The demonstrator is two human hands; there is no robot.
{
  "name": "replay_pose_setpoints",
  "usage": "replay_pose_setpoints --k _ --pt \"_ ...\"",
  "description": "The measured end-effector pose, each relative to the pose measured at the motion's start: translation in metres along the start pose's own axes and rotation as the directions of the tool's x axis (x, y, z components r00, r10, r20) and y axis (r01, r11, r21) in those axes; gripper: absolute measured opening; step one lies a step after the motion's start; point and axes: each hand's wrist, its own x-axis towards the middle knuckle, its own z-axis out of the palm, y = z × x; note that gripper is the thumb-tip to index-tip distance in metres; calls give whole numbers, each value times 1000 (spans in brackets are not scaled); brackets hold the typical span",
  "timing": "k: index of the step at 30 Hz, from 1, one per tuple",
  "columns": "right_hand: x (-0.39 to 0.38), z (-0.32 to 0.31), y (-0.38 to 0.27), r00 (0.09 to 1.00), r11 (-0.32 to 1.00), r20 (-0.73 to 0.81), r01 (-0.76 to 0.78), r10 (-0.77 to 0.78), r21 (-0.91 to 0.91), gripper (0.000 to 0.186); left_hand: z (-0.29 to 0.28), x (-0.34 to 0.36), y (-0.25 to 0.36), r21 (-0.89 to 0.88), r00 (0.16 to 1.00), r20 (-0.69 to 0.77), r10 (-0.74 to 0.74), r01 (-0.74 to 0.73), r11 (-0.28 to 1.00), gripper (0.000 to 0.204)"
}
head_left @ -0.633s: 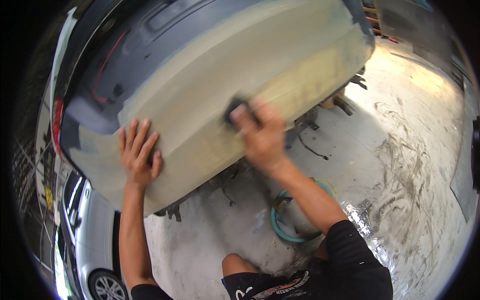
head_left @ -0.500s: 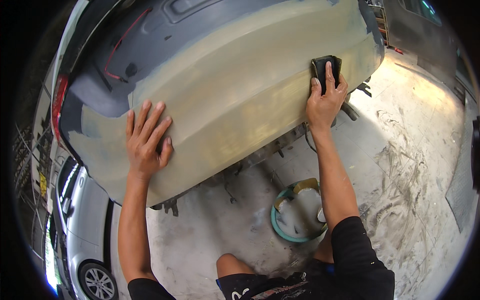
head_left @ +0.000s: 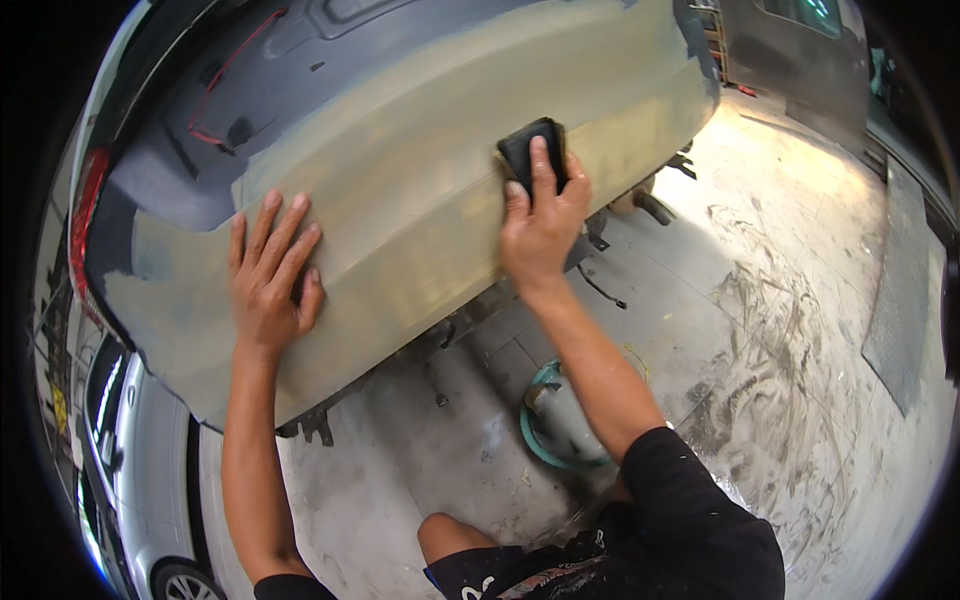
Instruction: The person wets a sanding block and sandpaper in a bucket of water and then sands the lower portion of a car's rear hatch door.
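A large car body panel (head_left: 400, 170), coated in smooth beige filler with grey-blue edges, spans the view in front of me. My left hand (head_left: 272, 275) lies flat on its left part, fingers spread, holding nothing. Right of the panel's middle, my right hand (head_left: 545, 220) grips a black sanding block (head_left: 530, 155) and presses it against the beige surface. Sandpaper edges show around the block; its underside is hidden against the panel.
A teal basin (head_left: 535, 430) of cloudy water stands on the stained floor, partly behind my right forearm. Brackets and a pipe (head_left: 655, 208) stick out below the panel. A silver car (head_left: 150, 470) is at lower left, a grey sheet (head_left: 897, 290) at far right.
My right hand has slid the sanding block leftward along the panel. My left hand rests on the same area. The whole view has shifted slightly.
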Motion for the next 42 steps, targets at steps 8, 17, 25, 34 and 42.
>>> replay_pose_setpoints --k 8,17,25,34,42 --pt "-41 0 -2 974 964 35 217 -225 150 40 13 2 4 3 999 -43 23 -23 1000 40" --pt "-24 -8 35 988 981 20 149 -153 126 57 15 -1 2 19 999 -28 35 -34 999 40" --pt "73 -8 176 983 991 -179 -64 43 -115 57 10 7 6 40 999 -5 46 -45 998 40" --pt "-84 -10 -12 946 944 184 217 -266 249 38 8 1 4 51 1000 1 29 -29 998 40" --pt "6 -14 76 998 997 -46 -34 37 73 54 17 3 7 22 999 -18 29 -29 999 40"
